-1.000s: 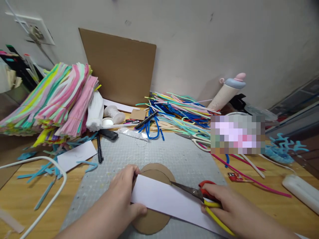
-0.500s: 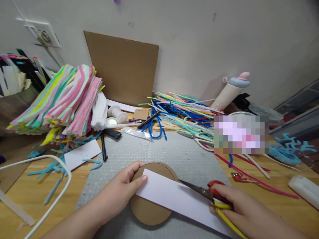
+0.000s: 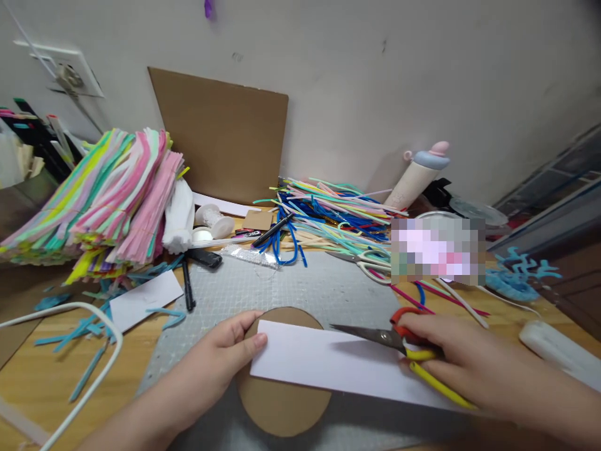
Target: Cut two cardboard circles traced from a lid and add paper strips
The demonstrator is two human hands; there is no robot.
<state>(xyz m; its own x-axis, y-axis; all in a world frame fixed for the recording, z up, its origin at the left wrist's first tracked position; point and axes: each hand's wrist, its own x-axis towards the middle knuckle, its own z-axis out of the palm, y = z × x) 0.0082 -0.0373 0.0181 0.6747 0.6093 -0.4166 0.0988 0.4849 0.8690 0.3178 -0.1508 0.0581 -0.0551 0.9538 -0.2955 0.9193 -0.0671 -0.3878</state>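
My left hand (image 3: pixel 239 343) pinches a round cardboard disc (image 3: pixel 284 410) and the left end of a white paper strip (image 3: pixel 323 363) between thumb and fingers. The strip lies across the disc and reaches right, under my right hand. In my right hand (image 3: pixel 436 351) is a pair of scissors (image 3: pixel 380 336) with red and yellow handles. Their blades look closed and point left, just over the strip's upper edge. Whether my right fingers also grip the strip is hard to see. Beneath everything lies a grey cutting mat (image 3: pixel 225 288).
Bundles of pastel pipe cleaners (image 3: pixel 107 194) stand at left, with loose ones (image 3: pixel 333 213) behind the mat. A cardboard sheet (image 3: pixel 220 138) leans on the wall. White-handled scissors (image 3: pixel 370 263), a black pen (image 3: pixel 188 285), a white cable (image 3: pixel 117 338) and a bottle (image 3: pixel 416 175) surround the mat.
My right hand and the scissors have risen slightly, and the strip's right part has swung up to lie more level. The whole view has shifted a little; my left hand keeps its hold.
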